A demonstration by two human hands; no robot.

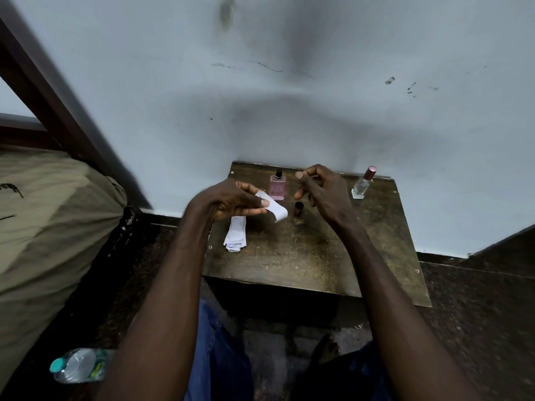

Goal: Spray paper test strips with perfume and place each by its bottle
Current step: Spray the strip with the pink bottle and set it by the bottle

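Note:
A small dark wooden table (304, 256) stands against the wall. My left hand (228, 201) pinches a white paper strip (275, 208) above the table's left side. Under that hand lies a pile of several more strips (236, 234). An uncapped pink perfume bottle (277, 186) stands at the back, just beyond the strip. Its dark cap (298, 209) stands on the table in front of it. My right hand (321, 192) hovers right of the pink bottle, fingers loosely curled, holding nothing. A clear bottle with a pink cap (363, 183) stands at the back right.
A pale wall rises behind the table. A large olive cloth bundle (49, 221) sits at the left. A plastic water bottle (78, 364) lies on the dark floor at lower left. My knees in blue jeans (220, 348) are under the table's front edge.

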